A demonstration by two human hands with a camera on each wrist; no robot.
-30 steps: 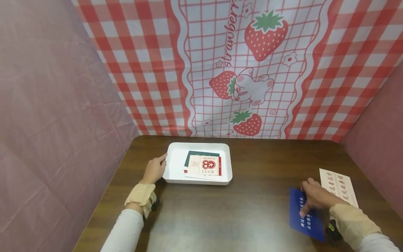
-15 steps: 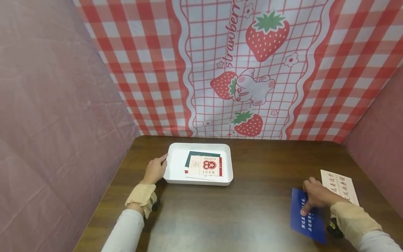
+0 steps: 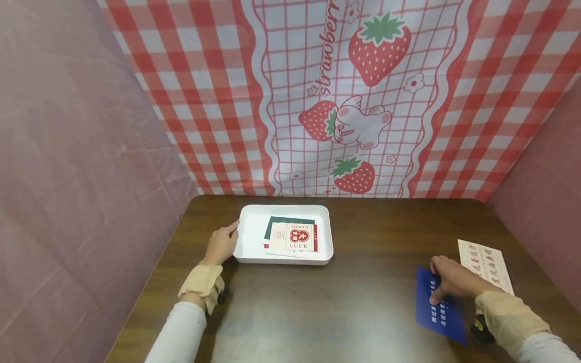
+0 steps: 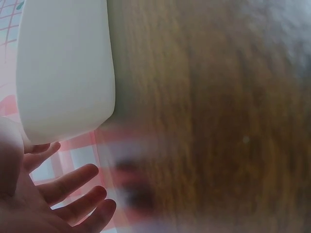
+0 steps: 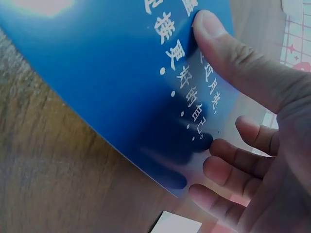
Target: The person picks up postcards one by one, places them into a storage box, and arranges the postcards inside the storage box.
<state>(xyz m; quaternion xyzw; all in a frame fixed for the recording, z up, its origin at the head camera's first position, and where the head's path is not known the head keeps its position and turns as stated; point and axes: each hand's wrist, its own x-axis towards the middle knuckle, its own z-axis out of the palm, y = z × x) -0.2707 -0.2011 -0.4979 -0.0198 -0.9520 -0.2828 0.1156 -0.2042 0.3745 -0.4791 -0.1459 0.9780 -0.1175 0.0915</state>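
Observation:
My left hand (image 3: 221, 245) touches the left end of a white tray (image 3: 245, 260). In the left wrist view its fingers (image 4: 73, 184) spread loosely beside the tray wall. A cream GOOD LUCK card (image 3: 280, 236) lies in the tray, partly covering a dark green card (image 3: 274, 225) and a whitish one beneath. At the right, my right hand (image 3: 456, 278) holds a blue card (image 3: 428, 315) with white writing. The thumb (image 5: 228, 53) presses on its printed face and the other fingers curl at its edge. Whether the card is clear of the tabletop is hard to tell.
A cream card (image 3: 483, 259) with brown writing lies beyond my right hand, partly hidden by it. Everything stands on a brown wooden table (image 3: 336, 312). A red checked strawberry cloth (image 3: 354, 116) hangs along the back edge, with pink cloth (image 3: 81, 166) at the sides.

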